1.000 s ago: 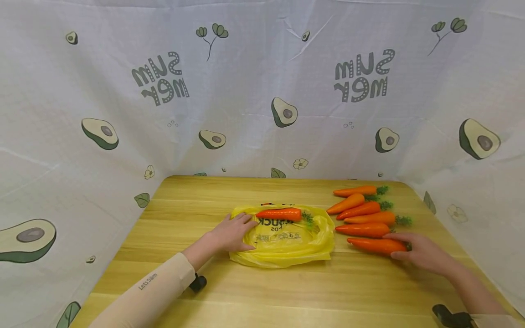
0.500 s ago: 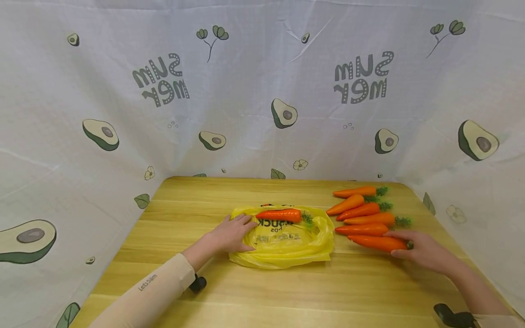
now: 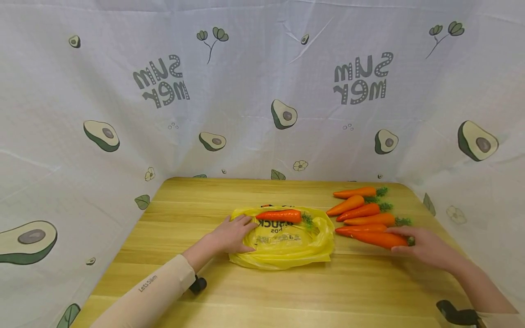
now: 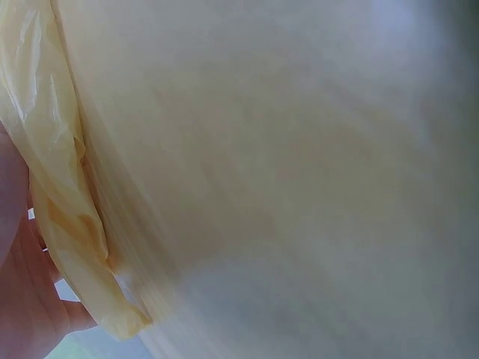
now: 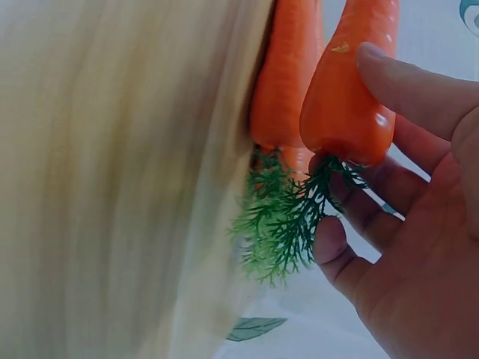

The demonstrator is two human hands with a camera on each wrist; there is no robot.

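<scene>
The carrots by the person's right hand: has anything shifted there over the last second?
The right hand grips the nearest carrot and has drawn it away from the person, against the next carrot in the row. The left hand stayed on the yellow bag, and the carrot on the bag did not move.

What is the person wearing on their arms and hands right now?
Both hands are bare: no gloves or rings show on the left hand or right hand. The left forearm wears a snug pale beige sleeve with small dark lettering near the cuff. Black wrist-mounted devices sit under each wrist.
</scene>
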